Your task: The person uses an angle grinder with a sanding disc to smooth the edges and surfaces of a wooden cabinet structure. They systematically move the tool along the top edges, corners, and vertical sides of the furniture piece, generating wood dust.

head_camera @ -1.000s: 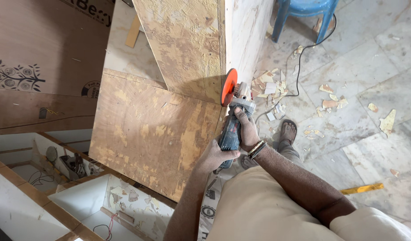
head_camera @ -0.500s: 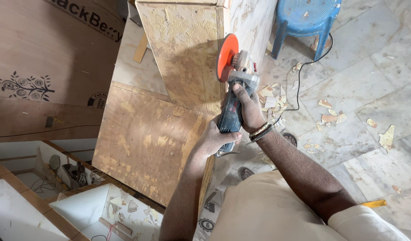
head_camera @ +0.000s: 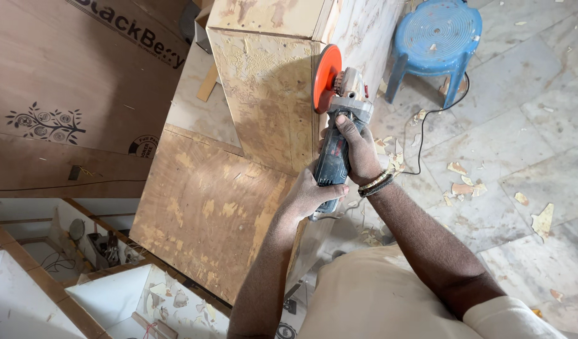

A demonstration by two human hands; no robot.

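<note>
Against the plywood box (head_camera: 264, 94), both hands (left (head_camera: 311, 194), right (head_camera: 358, 147)) grip the grinder (head_camera: 336, 125).

Blue stool (head_camera: 441, 39) on tiled floor (head_camera: 521, 157); scraps (head_camera: 465, 179) scattered near stool; left of it, cardboard sheet (head_camera: 63, 81); possibly tools (head_camera: 104, 248) far below-left.

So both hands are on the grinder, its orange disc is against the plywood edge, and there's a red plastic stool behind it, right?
Not quite: the stool is blue, not red, as the head view shows. The rest holds: the left hand and right hand hold the grinder, whose orange disc is at the plywood edge.
</note>
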